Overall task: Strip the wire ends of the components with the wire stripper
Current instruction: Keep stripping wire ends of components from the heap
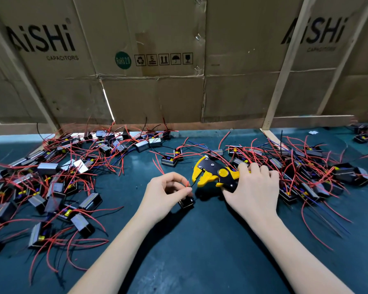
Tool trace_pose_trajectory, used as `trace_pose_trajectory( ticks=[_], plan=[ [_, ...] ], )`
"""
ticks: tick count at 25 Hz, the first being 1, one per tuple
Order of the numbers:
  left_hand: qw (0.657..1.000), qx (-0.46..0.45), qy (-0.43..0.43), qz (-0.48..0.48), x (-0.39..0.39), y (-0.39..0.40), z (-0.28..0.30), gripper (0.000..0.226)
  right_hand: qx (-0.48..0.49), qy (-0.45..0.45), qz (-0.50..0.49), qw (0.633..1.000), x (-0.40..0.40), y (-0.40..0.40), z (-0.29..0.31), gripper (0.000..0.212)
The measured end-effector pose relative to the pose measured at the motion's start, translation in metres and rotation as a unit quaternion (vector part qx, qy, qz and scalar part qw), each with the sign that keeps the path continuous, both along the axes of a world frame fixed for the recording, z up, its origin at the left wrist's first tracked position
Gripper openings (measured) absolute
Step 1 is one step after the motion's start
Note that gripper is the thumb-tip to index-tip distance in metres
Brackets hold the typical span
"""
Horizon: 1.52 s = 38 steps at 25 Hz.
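Components (51, 187) with red wires lie heaped across the left of a dark green tabletop (200, 251), small black boxes tangled among their leads. Near the centre, the left hand (164, 194) pinches a thin wire (192, 184) between thumb and fingertips, with one black component (187, 202) resting on the tabletop just beneath it. The wire's end points toward the parted yellow jaws of a wire stripper (215, 174), just beside it. The right hand (253, 187) grips the stripper's handles, fingers curled over them. A second heap of components (306, 170) with red and blue wires spreads to the right. Flattened cardboard boxes (157, 60) printed "AiSHi Capacitors" stand along the tabletop's far edge.
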<state>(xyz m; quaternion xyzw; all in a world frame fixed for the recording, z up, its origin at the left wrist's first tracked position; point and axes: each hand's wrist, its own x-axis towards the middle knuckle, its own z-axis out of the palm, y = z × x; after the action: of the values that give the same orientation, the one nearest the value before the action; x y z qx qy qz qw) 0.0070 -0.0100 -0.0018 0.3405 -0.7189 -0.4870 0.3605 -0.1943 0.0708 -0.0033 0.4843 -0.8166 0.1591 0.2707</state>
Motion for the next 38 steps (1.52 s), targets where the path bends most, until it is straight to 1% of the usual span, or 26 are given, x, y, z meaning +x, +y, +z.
trace_pose_trajectory(
  ticks=[7, 10, 15, 17, 19, 21, 23, 26, 29, 33, 38],
  plan=[
    [1.000, -0.007, -0.008, 0.000, 0.000, 0.000, 0.001, 0.010, 0.014, 0.015, 0.021, 1.000, 0.002, -0.002, 0.001, 0.043],
    [1.000, -0.021, -0.023, 0.003, 0.001, 0.001, 0.002, 0.010, 0.029, 0.009, 0.020, 0.999, 0.001, -0.002, 0.002, 0.042],
    [0.999, -0.024, -0.030, 0.008, 0.001, 0.001, 0.003, 0.009, 0.020, -0.004, 0.026, 0.999, 0.001, -0.001, 0.005, 0.041],
    [0.999, -0.029, -0.035, 0.008, 0.000, 0.002, 0.003, 0.008, 0.047, -0.004, 0.025, 0.999, 0.000, -0.001, 0.007, 0.039],
    [0.999, -0.033, -0.039, 0.012, 0.000, 0.002, 0.003, 0.009, 0.092, -0.008, 0.001, 0.996, 0.000, -0.002, 0.008, 0.039],
    [0.998, -0.038, -0.043, 0.013, 0.001, 0.002, 0.003, 0.009, 0.104, -0.014, -0.022, 0.994, -0.002, -0.003, 0.007, 0.042],
    [0.997, -0.051, -0.053, 0.001, 0.003, 0.002, 0.003, 0.008, 0.086, -0.006, -0.012, 0.996, -0.003, -0.003, 0.005, 0.043],
    [0.996, -0.065, -0.061, -0.020, 0.007, 0.000, 0.003, 0.006, 0.006, -0.010, -0.002, 1.000, -0.010, -0.001, 0.002, 0.048],
    [0.995, -0.068, -0.066, -0.017, 0.006, 0.000, 0.004, 0.006, -0.037, -0.008, -0.009, 0.999, -0.013, -0.001, 0.002, 0.051],
    [0.995, -0.067, -0.072, -0.004, 0.003, 0.002, 0.006, 0.009, -0.035, 0.020, 0.010, 0.999, -0.006, -0.004, 0.001, 0.051],
    [0.993, -0.067, -0.086, 0.037, -0.004, 0.007, 0.009, 0.011, -0.028, 0.023, 0.026, 0.999, -0.003, -0.006, 0.001, 0.052]
  ],
)
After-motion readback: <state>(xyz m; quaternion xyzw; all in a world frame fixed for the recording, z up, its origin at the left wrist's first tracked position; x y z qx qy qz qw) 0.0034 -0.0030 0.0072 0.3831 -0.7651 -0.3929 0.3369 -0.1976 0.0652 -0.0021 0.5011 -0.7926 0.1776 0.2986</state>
